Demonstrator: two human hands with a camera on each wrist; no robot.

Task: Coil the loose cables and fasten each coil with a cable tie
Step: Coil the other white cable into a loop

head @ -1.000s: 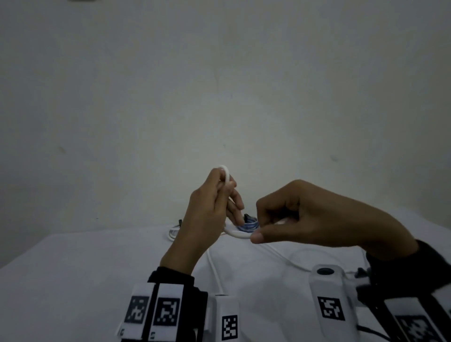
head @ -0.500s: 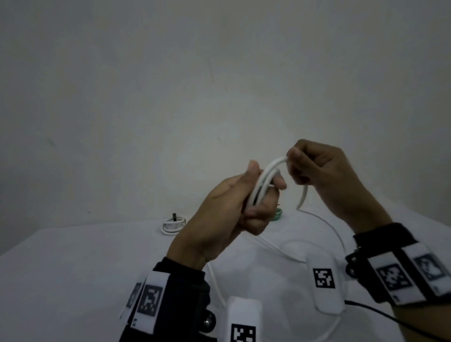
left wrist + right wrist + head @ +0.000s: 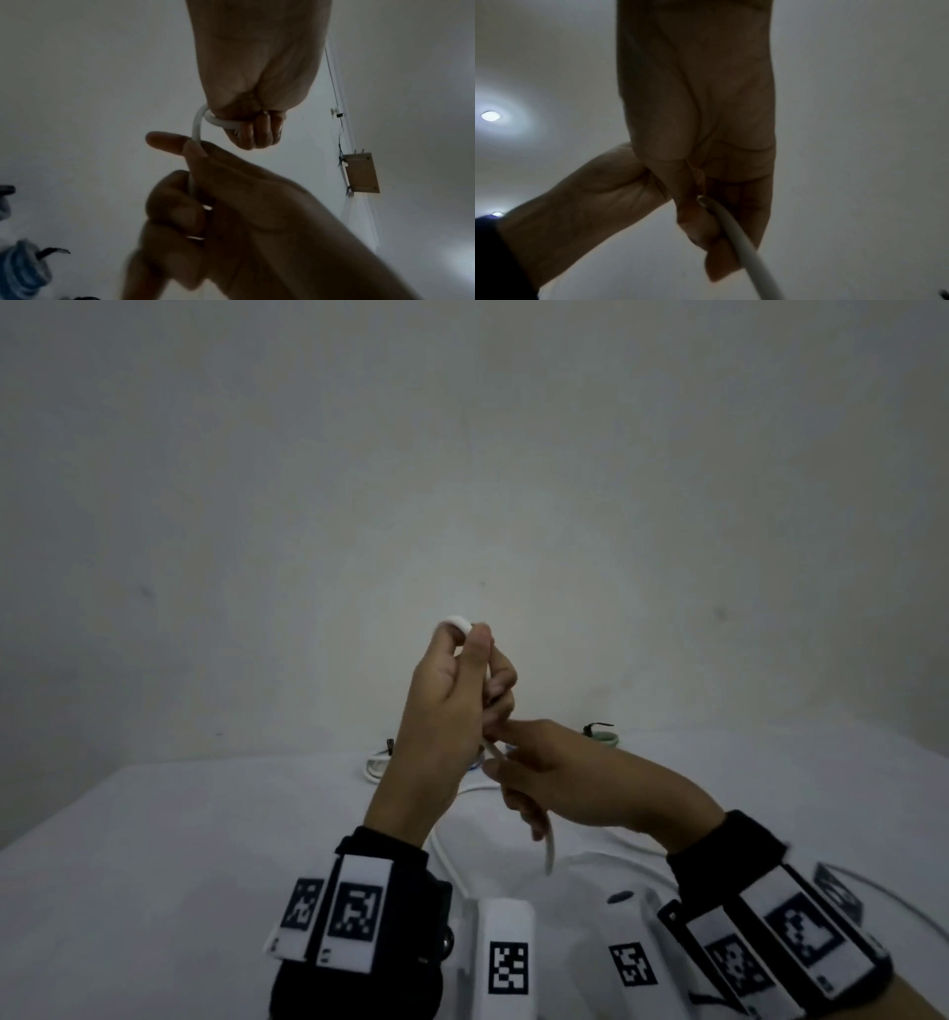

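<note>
Over on the far left of the white table we see bare cloth. Moving in, a small white coiled cable lies flat near the table's back edge, with a dark tip standing up at its rim. Just right of it comes our left hand, raised well above the table, fingers curled tight around a bundle of white cable. A loop of that cable pokes out over the top of the fist, and the thumb presses along it. In the left wrist view the loop arcs out of the closed fist and runs straight down into the other hand. Peeking out between the two hands there is a bluish coil on the table, mostly hidden. The left wrist view shows it as a blurred blue bundle at the frame's lower left.

Now our right hand, lower and touching the left. Its fingers are curled around the same white cable, thumb and forefinger pinching it just under the left fist. The cable's free length curves down out of this grip toward the table, and more white cable trails across the cloth below both wrists. Behind the right hand, near the table's back edge, sits a greenish coil with a dark tie end sticking up.
</note>
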